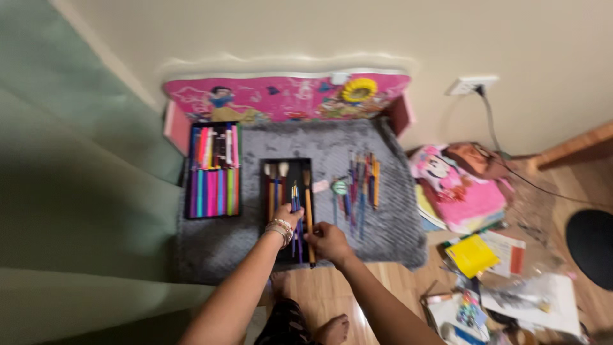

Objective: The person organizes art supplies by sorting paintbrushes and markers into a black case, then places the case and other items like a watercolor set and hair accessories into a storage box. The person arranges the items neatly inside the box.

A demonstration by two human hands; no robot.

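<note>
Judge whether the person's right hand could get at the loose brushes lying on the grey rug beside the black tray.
Probably yes: the right hand sits just beside the loose brushes, with only bare grey rug between.

Black tray (271, 167), rectangular and open, lies flat on grey mat just left of frame centre, long side running up-frame; several brushes inside, bristles toward the top. Blue-handled brushes (295, 203), a small bunch, stand near-vertical over the tray's middle. Orange-handled brush (309, 220), long and thin, lies along the tray's right edge, lower end past the tray's bottom.
</note>
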